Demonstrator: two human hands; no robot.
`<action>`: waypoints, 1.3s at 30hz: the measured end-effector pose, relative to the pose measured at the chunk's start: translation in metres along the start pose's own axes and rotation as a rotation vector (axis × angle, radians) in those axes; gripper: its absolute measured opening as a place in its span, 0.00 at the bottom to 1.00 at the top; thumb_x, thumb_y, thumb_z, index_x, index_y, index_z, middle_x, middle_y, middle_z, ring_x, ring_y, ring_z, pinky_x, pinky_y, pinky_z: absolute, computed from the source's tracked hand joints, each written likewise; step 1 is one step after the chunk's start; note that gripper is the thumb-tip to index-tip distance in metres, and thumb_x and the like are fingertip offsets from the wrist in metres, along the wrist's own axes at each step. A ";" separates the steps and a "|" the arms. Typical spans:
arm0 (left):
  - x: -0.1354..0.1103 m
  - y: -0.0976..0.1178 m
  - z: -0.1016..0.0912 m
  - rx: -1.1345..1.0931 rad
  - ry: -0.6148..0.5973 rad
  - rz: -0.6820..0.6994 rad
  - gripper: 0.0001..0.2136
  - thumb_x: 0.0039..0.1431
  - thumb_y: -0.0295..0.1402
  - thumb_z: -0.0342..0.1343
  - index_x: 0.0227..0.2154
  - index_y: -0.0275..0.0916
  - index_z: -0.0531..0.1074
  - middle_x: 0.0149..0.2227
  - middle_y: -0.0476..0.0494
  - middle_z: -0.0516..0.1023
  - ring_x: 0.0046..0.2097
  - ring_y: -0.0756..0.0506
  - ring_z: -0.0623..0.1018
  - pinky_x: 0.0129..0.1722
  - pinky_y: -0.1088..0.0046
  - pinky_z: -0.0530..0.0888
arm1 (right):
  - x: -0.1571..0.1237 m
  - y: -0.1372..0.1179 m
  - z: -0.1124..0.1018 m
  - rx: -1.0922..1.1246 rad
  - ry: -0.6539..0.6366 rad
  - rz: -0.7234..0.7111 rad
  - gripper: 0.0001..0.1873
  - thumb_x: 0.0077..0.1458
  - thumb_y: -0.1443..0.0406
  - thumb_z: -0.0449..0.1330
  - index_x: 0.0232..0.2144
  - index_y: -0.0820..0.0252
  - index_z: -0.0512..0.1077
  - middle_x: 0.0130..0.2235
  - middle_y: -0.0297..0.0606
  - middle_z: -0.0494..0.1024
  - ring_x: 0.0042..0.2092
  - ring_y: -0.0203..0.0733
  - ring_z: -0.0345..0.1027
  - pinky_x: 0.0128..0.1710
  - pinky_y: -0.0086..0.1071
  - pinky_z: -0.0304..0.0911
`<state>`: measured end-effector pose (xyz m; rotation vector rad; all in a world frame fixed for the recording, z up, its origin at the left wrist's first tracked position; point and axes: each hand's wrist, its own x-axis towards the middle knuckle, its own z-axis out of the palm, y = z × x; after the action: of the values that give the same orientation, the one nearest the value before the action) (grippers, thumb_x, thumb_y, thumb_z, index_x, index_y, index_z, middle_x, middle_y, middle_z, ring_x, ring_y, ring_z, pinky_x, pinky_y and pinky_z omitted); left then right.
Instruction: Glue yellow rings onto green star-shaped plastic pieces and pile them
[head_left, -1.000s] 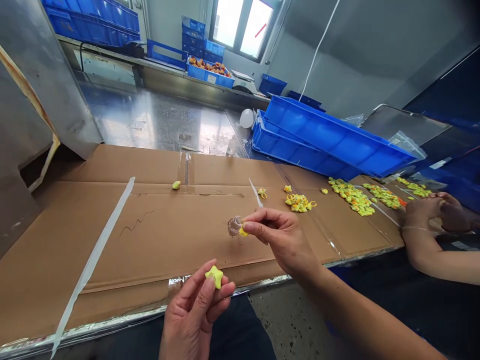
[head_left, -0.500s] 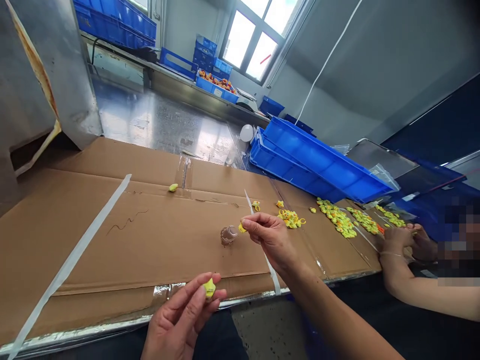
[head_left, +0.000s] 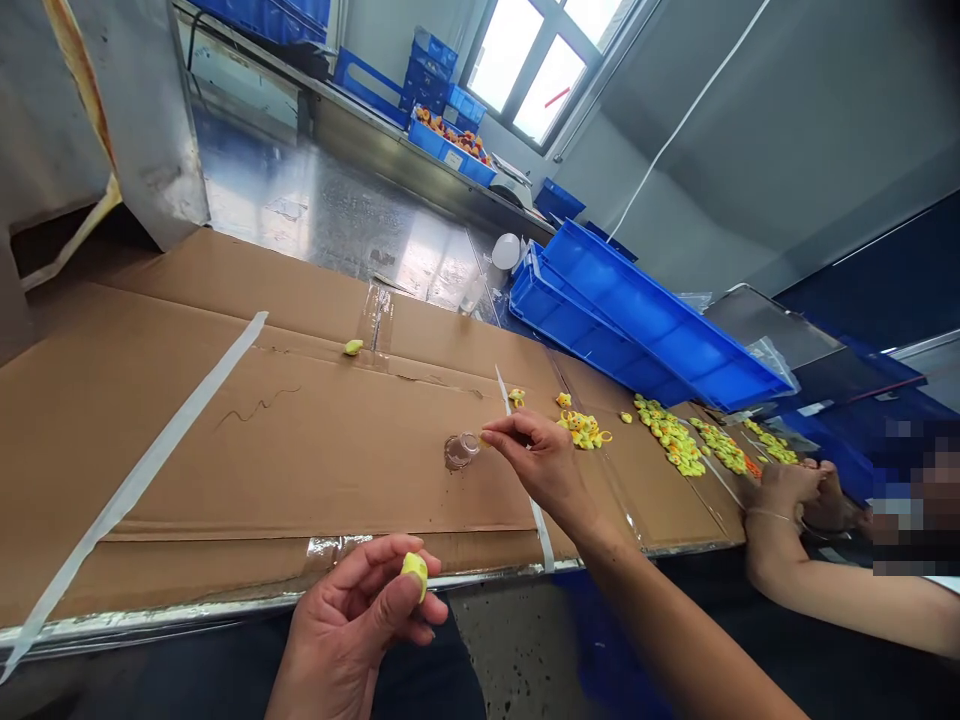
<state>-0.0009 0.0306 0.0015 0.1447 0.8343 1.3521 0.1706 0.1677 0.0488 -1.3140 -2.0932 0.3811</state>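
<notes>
The left hand (head_left: 349,630) is gripping a yellow piece (head_left: 415,573) between thumb and fingers, the thumb hiding part of it, while the right hand (head_left: 544,465) is pinching something tiny, almost hidden by its fingertips (head_left: 491,435), just beside a small clear cup (head_left: 460,450) on a cardboard sheet (head_left: 225,450). Far off, a blue crate (head_left: 450,148) is holding orange and yellow items (head_left: 454,135), its white label (head_left: 453,158) too small to read.

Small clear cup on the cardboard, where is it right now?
In the head view, the small clear cup sits on the cardboard sheet, just left of the right hand's fingertips, with the cluster of yellow toy pieces farther right.
</notes>
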 end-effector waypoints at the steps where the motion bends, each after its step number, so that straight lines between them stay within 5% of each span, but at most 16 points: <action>1: 0.001 0.000 -0.002 0.007 -0.025 0.003 0.10 0.39 0.32 0.69 0.28 0.37 0.79 0.29 0.41 0.82 0.23 0.50 0.77 0.20 0.80 0.72 | 0.000 0.000 0.000 -0.010 -0.002 -0.006 0.05 0.53 0.65 0.62 0.26 0.57 0.77 0.25 0.34 0.74 0.28 0.40 0.65 0.29 0.32 0.56; 5: 0.004 -0.001 -0.006 0.049 -0.076 0.040 0.09 0.41 0.31 0.68 0.29 0.38 0.79 0.30 0.42 0.81 0.23 0.51 0.74 0.19 0.80 0.70 | -0.001 -0.001 -0.001 -0.033 -0.023 -0.012 0.05 0.53 0.67 0.62 0.26 0.57 0.77 0.26 0.34 0.75 0.28 0.40 0.66 0.29 0.31 0.56; 14: 0.000 -0.001 -0.002 0.050 0.018 0.031 0.12 0.36 0.32 0.71 0.29 0.38 0.81 0.33 0.41 0.82 0.27 0.48 0.79 0.28 0.78 0.76 | -0.002 -0.001 -0.008 0.056 -0.038 0.054 0.05 0.53 0.66 0.63 0.26 0.57 0.77 0.27 0.34 0.76 0.30 0.40 0.67 0.30 0.32 0.59; 26: -0.003 0.006 0.004 -0.242 0.049 0.014 0.11 0.38 0.30 0.70 0.29 0.38 0.80 0.31 0.41 0.83 0.29 0.48 0.80 0.31 0.79 0.77 | -0.034 -0.081 -0.008 0.687 -0.098 0.184 0.02 0.48 0.68 0.68 0.26 0.56 0.79 0.23 0.31 0.72 0.27 0.35 0.63 0.26 0.28 0.58; 33: -0.004 0.009 -0.003 -0.356 -0.012 -0.012 0.10 0.40 0.30 0.70 0.30 0.38 0.80 0.31 0.42 0.83 0.31 0.49 0.80 0.33 0.80 0.76 | -0.040 -0.091 0.011 0.692 -0.116 0.173 0.01 0.50 0.67 0.67 0.27 0.57 0.79 0.23 0.32 0.71 0.27 0.37 0.60 0.26 0.30 0.54; 39: -0.003 0.006 -0.009 -0.362 -0.042 0.004 0.12 0.35 0.31 0.72 0.27 0.40 0.80 0.31 0.44 0.83 0.32 0.48 0.81 0.35 0.80 0.77 | -0.039 -0.096 0.007 0.664 -0.090 0.082 0.02 0.51 0.70 0.66 0.27 0.60 0.78 0.23 0.32 0.70 0.26 0.35 0.60 0.25 0.29 0.54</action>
<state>-0.0114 0.0262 -0.0006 -0.1075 0.5424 1.4762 0.1104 0.0895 0.0821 -0.9870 -1.7459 1.0790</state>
